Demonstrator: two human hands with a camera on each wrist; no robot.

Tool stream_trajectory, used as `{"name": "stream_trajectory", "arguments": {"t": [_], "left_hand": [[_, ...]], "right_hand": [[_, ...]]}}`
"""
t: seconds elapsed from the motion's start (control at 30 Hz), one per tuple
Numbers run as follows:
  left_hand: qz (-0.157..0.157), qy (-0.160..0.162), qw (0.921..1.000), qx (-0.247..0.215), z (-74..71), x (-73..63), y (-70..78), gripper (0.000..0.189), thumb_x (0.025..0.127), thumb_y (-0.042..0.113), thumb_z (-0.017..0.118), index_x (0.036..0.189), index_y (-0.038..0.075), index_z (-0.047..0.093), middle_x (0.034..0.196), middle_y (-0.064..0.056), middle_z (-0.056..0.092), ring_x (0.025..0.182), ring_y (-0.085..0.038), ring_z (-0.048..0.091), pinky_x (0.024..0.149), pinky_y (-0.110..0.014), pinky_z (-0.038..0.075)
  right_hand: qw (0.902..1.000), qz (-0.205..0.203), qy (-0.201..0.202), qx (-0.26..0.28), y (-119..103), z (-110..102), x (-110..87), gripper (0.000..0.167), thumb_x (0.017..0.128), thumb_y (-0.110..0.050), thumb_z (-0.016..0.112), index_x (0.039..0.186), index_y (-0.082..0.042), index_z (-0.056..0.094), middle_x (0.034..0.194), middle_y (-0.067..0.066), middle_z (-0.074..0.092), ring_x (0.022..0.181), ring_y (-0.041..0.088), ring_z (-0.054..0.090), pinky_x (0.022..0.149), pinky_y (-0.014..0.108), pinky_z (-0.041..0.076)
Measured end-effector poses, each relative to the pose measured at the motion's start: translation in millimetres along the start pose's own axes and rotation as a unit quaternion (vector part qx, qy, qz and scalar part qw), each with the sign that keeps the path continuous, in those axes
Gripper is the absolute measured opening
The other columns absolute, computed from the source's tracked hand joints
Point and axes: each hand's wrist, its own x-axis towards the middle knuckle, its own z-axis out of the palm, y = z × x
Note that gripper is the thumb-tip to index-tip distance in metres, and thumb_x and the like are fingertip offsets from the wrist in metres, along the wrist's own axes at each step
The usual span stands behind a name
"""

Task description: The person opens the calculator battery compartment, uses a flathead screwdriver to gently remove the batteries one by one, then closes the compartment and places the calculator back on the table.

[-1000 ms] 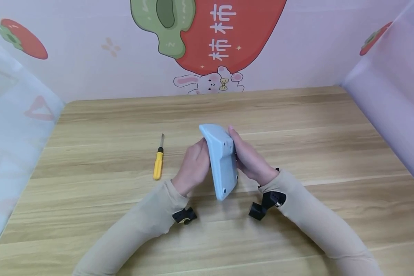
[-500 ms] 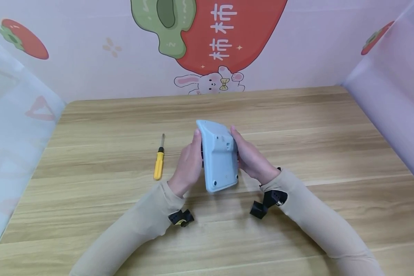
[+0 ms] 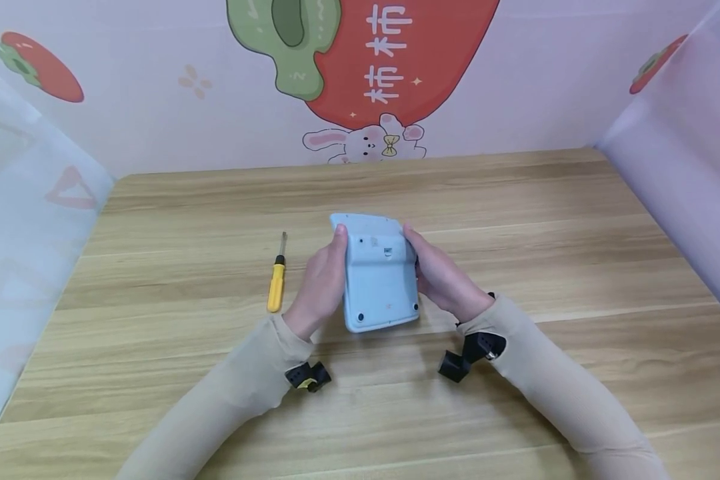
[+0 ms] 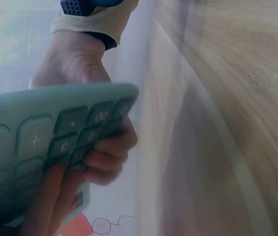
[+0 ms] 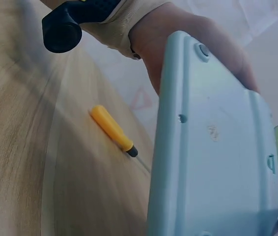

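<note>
A light blue calculator (image 3: 381,280) is held up above the table with its back toward the head camera; round feet and a raised ridge show on it. My left hand (image 3: 321,280) grips its left edge, thumb on the back. On the opposite edge, my right hand (image 3: 447,277) holds it with the thumb along the side. In the left wrist view, the keys of the calculator (image 4: 36,140) show, with fingers curled over them. The right wrist view shows the calculator's back (image 5: 222,142) close up.
A screwdriver (image 3: 277,283) with a yellow handle lies on the wooden table (image 3: 156,320), left of the hands. Behind the table hangs a printed cloth (image 3: 156,127) with fruit and a rabbit. Black camera mounts (image 3: 309,377) sit on both wrists.
The calculator has turned from nearly edge-on so that its back faces the head camera. My left hand has moved slightly left, its thumb now on the back. The screwdriver has stayed put.
</note>
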Motion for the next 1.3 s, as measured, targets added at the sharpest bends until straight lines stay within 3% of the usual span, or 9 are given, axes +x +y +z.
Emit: {"name": "stream_trajectory", "arguments": {"t": [0.13, 0.2, 0.3, 0.47, 0.6, 0.8, 0.93, 1.07, 1.3], "left_hand": [[-0.014, 0.007, 0.9999, -0.001, -4.9, 1.9, -3.7, 0.06, 0.105, 0.041, 0.011, 0.134, 0.007, 0.052, 0.103, -0.017, 0.064, 0.093, -0.027, 0.06, 0.085, -0.039, 0.048], [-0.021, 0.007, 0.9997, -0.007, -7.7, 2.4, -6.1, 0.058, 0.105, 0.041, 0.013, 0.138, 0.007, 0.047, 0.116, -0.018, 0.062, 0.107, -0.029, 0.058, 0.095, -0.044, 0.045], [-0.034, 0.01, 0.9993, -0.013, -10.8, 3.1, -9.5, 0.058, 0.105, 0.04, 0.014, 0.143, 0.006, 0.041, 0.139, -0.015, 0.051, 0.133, -0.027, 0.043, 0.112, -0.045, 0.032], [-0.058, 0.008, 0.9981, -0.021, -13.9, 4.0, -12.6, 0.058, 0.105, 0.041, 0.015, 0.147, 0.007, 0.035, 0.151, -0.01, 0.038, 0.144, -0.022, 0.026, 0.118, -0.041, 0.021], [-0.076, 0.007, 0.9969, -0.02, -14.8, 5.4, -13.6, 0.059, 0.105, 0.043, 0.017, 0.148, 0.005, 0.031, 0.152, -0.011, 0.036, 0.144, -0.023, 0.025, 0.118, -0.042, 0.021], [-0.119, 0.007, 0.9929, -0.01, -14.6, 8.8, -12.7, 0.065, 0.102, 0.049, 0.029, 0.148, 0.003, 0.031, 0.144, -0.017, 0.044, 0.135, -0.03, 0.039, 0.111, -0.048, 0.032], [-0.142, 0.008, 0.9897, -0.012, -14.7, 9.4, -14.7, 0.068, 0.099, 0.05, 0.041, 0.149, 0.005, 0.028, 0.137, -0.017, 0.051, 0.124, -0.029, 0.051, 0.103, -0.046, 0.042], [-0.148, 0.013, 0.9889, 0.001, -14.7, 9.6, -17.2, 0.067, 0.096, 0.047, 0.052, 0.146, 0.008, 0.028, 0.116, -0.016, 0.064, 0.098, -0.026, 0.065, 0.082, -0.037, 0.054], [-0.145, 0.016, 0.988, 0.051, -14.6, 9.7, -20.5, 0.082, 0.089, 0.042, 0.064, 0.147, 0.012, 0.015, 0.119, -0.012, 0.063, 0.093, -0.022, 0.065, 0.078, -0.033, 0.054]], "right_hand": [[0.9998, 0.004, 0.018, 0.002, -0.7, -1.8, -2.6, 0.061, 0.104, -0.045, 0.019, 0.154, -0.01, 0.01, 0.155, 0.013, 0.016, 0.137, 0.028, 0.024, 0.114, 0.048, 0.025], [0.9995, 0.008, 0.029, 0.004, -1.1, -2.5, -3.2, 0.058, 0.104, -0.042, 0.022, 0.151, -0.009, 0.017, 0.149, 0.015, 0.024, 0.13, 0.028, 0.033, 0.108, 0.044, 0.033], [0.9992, 0.012, 0.039, 0.0, -1.9, -3.0, -3.9, 0.052, 0.104, -0.037, 0.027, 0.146, -0.006, 0.023, 0.14, 0.015, 0.031, 0.119, 0.026, 0.04, 0.098, 0.037, 0.04], [0.9986, 0.014, 0.05, -0.015, -3.5, -2.8, -4.6, 0.049, 0.102, -0.028, 0.034, 0.141, -0.001, 0.023, 0.133, 0.014, 0.036, 0.111, 0.022, 0.046, 0.091, 0.03, 0.043], [0.9979, 0.02, 0.057, -0.02, -4.4, -2.6, -4.7, 0.05, 0.101, -0.025, 0.037, 0.141, 0.001, 0.022, 0.133, 0.015, 0.038, 0.111, 0.022, 0.046, 0.091, 0.03, 0.042], [0.9968, 0.024, 0.071, -0.029, -5.3, -2.9, -5.4, 0.048, 0.099, -0.024, 0.042, 0.136, 0.003, 0.028, 0.134, 0.016, 0.035, 0.116, 0.025, 0.043, 0.094, 0.031, 0.04], [0.9972, 0.018, 0.066, -0.032, -4.2, -3.9, -6.0, 0.044, 0.099, -0.022, 0.044, 0.132, 0.004, 0.031, 0.132, 0.016, 0.037, 0.117, 0.027, 0.045, 0.097, 0.033, 0.041], [0.9972, 0.015, 0.062, -0.038, -3.0, -5.9, -6.3, 0.048, 0.099, -0.023, 0.045, 0.134, 0.005, 0.031, 0.136, 0.018, 0.037, 0.122, 0.03, 0.045, 0.103, 0.039, 0.04], [0.9963, 0.012, 0.065, -0.054, -1.4, -7.4, -6.3, 0.05, 0.099, -0.024, 0.049, 0.137, 0.005, 0.033, 0.137, 0.017, 0.039, 0.121, 0.03, 0.046, 0.106, 0.043, 0.04]]}}
